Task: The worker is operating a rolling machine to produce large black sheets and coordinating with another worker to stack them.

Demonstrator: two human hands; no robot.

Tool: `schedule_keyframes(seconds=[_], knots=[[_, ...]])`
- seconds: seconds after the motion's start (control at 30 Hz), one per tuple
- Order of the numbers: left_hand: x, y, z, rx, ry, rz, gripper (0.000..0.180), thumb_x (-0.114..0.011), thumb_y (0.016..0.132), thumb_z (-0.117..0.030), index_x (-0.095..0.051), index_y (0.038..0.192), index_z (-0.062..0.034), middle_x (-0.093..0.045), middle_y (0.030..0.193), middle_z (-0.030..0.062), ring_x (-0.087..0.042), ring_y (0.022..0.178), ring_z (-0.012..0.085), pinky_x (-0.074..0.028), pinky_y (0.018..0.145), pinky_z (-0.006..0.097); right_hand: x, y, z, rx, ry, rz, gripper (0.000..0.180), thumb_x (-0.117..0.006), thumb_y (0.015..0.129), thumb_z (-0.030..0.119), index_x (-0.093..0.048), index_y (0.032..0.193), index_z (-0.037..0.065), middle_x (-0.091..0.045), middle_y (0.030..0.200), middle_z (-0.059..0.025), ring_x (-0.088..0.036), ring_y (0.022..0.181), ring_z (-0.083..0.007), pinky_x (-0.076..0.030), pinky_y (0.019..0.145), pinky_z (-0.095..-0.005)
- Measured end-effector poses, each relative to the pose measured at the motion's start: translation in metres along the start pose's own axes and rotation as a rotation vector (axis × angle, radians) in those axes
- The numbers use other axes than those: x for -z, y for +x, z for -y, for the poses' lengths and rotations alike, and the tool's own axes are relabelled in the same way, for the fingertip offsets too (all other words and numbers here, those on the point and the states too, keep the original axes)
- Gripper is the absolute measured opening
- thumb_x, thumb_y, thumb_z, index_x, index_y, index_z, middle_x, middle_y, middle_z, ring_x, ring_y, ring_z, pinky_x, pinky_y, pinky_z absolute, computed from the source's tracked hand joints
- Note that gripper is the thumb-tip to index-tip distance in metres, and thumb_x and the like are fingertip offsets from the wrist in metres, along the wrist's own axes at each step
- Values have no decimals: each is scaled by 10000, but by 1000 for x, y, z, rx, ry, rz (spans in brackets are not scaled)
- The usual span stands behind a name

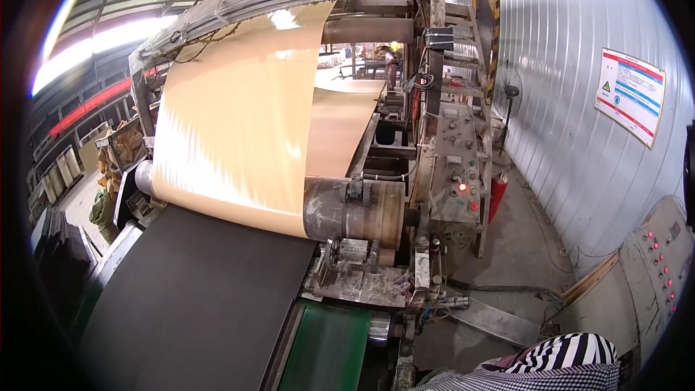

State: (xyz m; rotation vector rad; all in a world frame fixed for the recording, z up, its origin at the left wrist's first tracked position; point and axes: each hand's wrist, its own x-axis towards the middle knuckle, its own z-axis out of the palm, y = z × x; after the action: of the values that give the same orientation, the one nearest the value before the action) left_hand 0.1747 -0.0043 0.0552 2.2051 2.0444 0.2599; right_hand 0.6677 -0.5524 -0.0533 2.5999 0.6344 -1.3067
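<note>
Neither of my hands shows in the head view. At the lower right edge, striped black-and-white cloth [568, 352] lies beside finely checked cloth [532, 378]; they look like clothing, and any hand there is hidden. In front of me a wide, glossy cream sheet [232, 116] hangs down from the top of a large machine and curves under a metal roller [351, 210]. Beneath the roller, a flat dark grey sheet [203, 297] stretches toward me. Next to its right edge runs a green conveyor belt [326, 347].
Right of the roller stands a control panel [456, 163] with a lit red lamp. Another panel [659, 253] with several red lights is at the far right. A metal plate [499, 321] and a dark hose [507, 289] are low on the floor. Stairs [463, 51] rise behind.
</note>
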Motion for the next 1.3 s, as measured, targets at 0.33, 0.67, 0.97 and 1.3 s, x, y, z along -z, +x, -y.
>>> schedule_keyframes(seconds=[0.33, 0.67, 0.97, 1.3], knots=[[-77, 42, -22, -365, 304, 114, 699, -596, 797, -665, -494, 1365, -270, -671, 1068, 175, -609, 1033, 410, -519, 768, 520, -2, 9, -3, 3, 8, 5, 444, -546, 831, 435, -704, 1111, 130, -676, 1147, -149, -632, 1089, -346, -484, 926, -462], [-97, 61, -92, -473, 222, 154, 603, -600, 851, -524, -478, 1375, -253, -617, 1271, 76, -556, 1138, 422, -487, 855, 552, 4, 14, -9, 0, -6, 14, 438, -548, 828, 431, -708, 1102, 130, -678, 1143, -149, -633, 1087, -345, -486, 921, -461], [-66, 31, 14, -675, 261, -201, 616, -714, 772, -454, -558, 1257, -106, -675, 1117, 147, -627, 1015, 405, -537, 840, 471, 8, 20, -17, 17, -34, 9, 433, -550, 825, 428, -712, 1094, 130, -679, 1140, -149, -634, 1085, -344, -489, 917, -461], [-35, 12, -111, 9, 24, 124, 487, -467, 907, -622, -707, 1155, -278, -558, 1313, 130, -498, 1173, 421, -462, 961, 474, 43, 39, -8, 53, -56, -89, 427, -552, 822, 423, -716, 1085, 130, -680, 1136, -149, -635, 1083, -342, -491, 913, -460]])
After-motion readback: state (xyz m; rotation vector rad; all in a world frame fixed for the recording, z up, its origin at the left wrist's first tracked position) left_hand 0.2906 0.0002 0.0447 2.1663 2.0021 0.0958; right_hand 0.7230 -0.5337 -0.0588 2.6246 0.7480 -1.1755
